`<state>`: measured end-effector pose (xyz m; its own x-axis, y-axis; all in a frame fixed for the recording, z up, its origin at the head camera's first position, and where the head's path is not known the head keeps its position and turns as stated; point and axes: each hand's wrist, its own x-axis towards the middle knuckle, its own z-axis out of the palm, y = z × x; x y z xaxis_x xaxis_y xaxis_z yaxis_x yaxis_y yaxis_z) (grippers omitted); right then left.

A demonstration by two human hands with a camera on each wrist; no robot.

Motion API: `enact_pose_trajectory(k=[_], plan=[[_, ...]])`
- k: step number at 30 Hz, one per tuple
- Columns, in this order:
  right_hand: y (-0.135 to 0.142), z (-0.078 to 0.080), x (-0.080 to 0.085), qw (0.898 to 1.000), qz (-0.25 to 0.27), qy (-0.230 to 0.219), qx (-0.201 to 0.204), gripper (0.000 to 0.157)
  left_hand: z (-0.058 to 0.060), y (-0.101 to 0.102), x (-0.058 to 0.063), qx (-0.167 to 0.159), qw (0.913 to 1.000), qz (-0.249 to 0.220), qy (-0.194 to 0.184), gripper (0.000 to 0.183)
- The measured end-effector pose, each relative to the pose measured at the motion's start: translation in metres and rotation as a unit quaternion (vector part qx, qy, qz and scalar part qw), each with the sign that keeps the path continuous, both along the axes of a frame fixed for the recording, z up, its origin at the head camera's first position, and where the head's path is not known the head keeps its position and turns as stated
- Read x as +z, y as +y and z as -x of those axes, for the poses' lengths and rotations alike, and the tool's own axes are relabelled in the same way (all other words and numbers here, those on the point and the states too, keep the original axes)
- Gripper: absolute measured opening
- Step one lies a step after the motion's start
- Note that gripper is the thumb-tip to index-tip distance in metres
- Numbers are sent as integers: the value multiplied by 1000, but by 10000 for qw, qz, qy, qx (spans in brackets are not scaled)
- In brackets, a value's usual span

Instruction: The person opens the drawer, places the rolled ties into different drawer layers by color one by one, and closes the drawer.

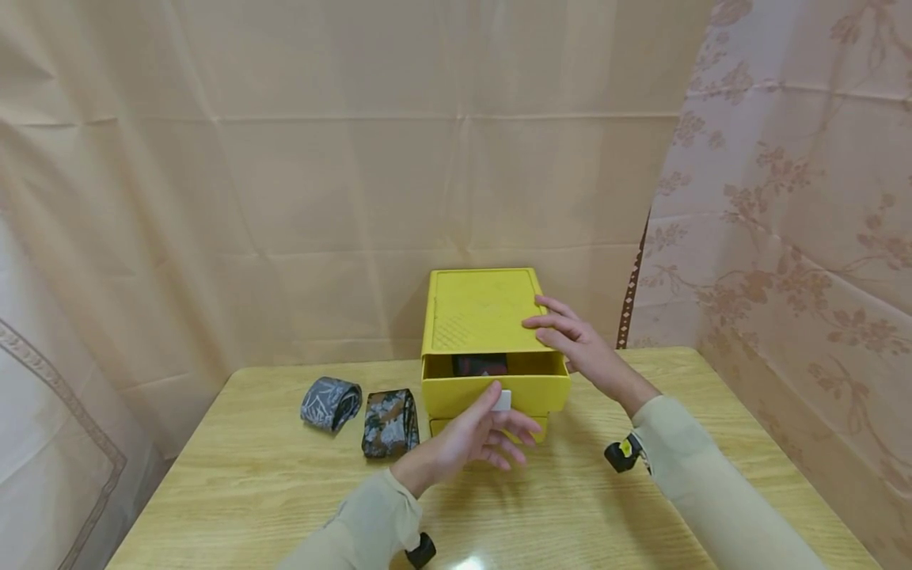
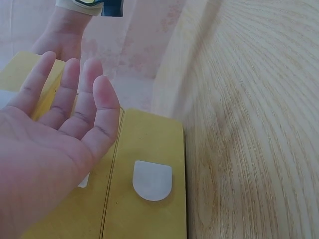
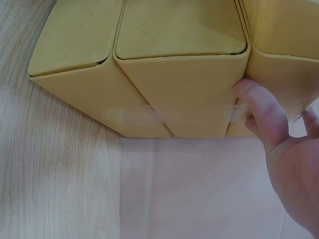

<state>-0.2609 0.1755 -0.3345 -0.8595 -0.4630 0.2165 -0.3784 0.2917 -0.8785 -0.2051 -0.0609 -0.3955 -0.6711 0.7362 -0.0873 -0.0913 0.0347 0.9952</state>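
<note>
A yellow drawer unit [image 1: 484, 309] stands on the table, its top drawer [image 1: 456, 396] pulled partway out. Inside that drawer lies a dark folded cloth [image 1: 479, 364]. My left hand [image 1: 473, 439] is in front of the drawer, palm up with fingers loosely extended and nothing in them; its thumb is beside the white pull tab [image 1: 503, 400]. On the unit's right edge rests my right hand [image 1: 580, 340], fingers spread over the top. In the right wrist view its thumb [image 3: 261, 107] presses the side near a seam between drawer levels.
Left of the unit lie a rolled grey patterned cloth [image 1: 331, 404] and a rolled camouflage cloth [image 1: 390, 423]. Lower on the unit's front is another white tab [image 2: 152, 180]. Beige curtains [image 1: 321, 198] hang right behind the wooden table [image 1: 249, 475].
</note>
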Motion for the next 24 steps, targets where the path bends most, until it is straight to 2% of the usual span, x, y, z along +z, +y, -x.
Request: enact_pose_trajectory(k=[24], plan=[[-1,-1,1,9998,-165,-63,-133,35,10,2,-1,315,9995,11,-57,85]])
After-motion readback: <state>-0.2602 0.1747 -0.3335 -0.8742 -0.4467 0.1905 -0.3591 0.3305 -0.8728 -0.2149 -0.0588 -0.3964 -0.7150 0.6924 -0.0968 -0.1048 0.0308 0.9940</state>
